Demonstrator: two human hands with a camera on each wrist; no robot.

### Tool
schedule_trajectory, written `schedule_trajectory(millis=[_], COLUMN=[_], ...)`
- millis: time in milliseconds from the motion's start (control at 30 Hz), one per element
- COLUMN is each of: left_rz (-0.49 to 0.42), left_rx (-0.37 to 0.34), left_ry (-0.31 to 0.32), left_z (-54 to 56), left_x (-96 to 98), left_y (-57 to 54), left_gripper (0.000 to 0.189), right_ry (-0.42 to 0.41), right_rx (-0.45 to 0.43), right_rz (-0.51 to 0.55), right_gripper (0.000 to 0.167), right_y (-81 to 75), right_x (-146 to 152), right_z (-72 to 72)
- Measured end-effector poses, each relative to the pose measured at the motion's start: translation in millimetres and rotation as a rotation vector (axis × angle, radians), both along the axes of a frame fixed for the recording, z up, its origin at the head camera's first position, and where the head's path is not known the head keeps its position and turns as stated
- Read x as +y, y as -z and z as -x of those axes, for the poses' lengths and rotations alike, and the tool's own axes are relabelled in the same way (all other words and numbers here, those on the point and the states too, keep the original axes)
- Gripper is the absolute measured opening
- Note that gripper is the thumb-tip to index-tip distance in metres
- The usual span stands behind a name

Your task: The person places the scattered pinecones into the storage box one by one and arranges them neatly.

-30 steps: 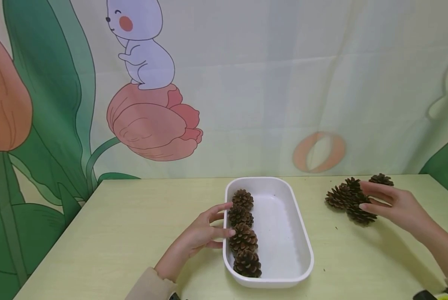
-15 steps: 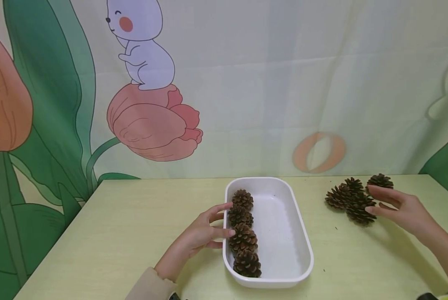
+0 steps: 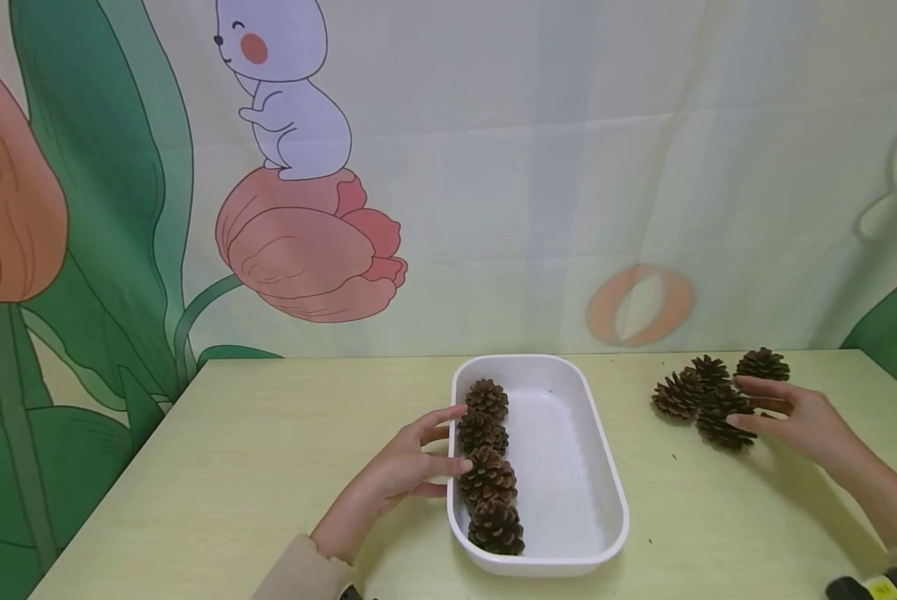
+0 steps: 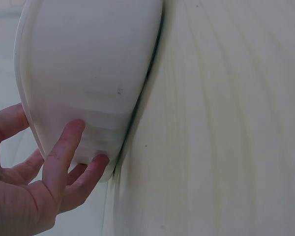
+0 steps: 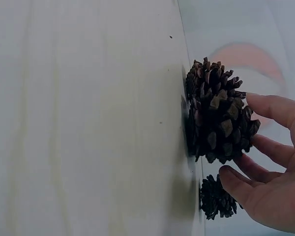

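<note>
Right hand [image 3: 812, 425] spread wide by a dark brown, woody pine cone [image 3: 721, 421] on the pale yellow, wood-grained table [image 3: 231, 467], fingertips at its scales, firm hold or not cannot tell; left hand [image 3: 403, 462] grips the side of a white, oblong, round-cornered tray [image 3: 561, 458]. Likely risk: scales snagging on the neighbouring brown cones [image 3: 677, 394], dragging them along. Left wrist view gives two fingertips against the tray's outer wall, obscured from the head view, which alone shows the row of brown cones inside [image 3: 489, 475].
</note>
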State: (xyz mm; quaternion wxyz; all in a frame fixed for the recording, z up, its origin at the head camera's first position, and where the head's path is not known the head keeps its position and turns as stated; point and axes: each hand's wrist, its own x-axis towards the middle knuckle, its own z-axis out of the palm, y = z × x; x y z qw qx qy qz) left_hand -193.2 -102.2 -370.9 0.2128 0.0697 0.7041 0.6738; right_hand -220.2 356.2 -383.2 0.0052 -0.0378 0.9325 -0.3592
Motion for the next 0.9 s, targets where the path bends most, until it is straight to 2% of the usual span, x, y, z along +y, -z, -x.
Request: schedule_trajectory(millis=[133, 367, 600, 900], left_rz=[0.005, 0.004, 0.0, 0.008], left_rx=[-0.001, -0.003, -0.008, -0.006], left_ry=[-0.003, 0.0, 0.0, 0.003], left_z=[-0.1, -0.2, 0.3, 1.2], left_x=[0.0, 0.2, 0.3, 0.2], left_y=[-0.1, -0.8, -0.9, 0.0], left_gripper=[0.07, 0.069, 0.069, 0.069], right_ry=[-0.01, -0.027, -0.033, -0.017], right_rx=[-0.014, -0.032, -0.019, 0.02], right_rz=[-0.028, -0.036, -0.031, -0.039], right_gripper=[0.073, 0.076, 0.074, 0.067], right_y=[-6.3, -1.7, -0.8, -4.4], right_x=[-8.5, -8.7, -9.6, -10.4], right_z=[-3.3, 2.2, 3.4, -3.0])
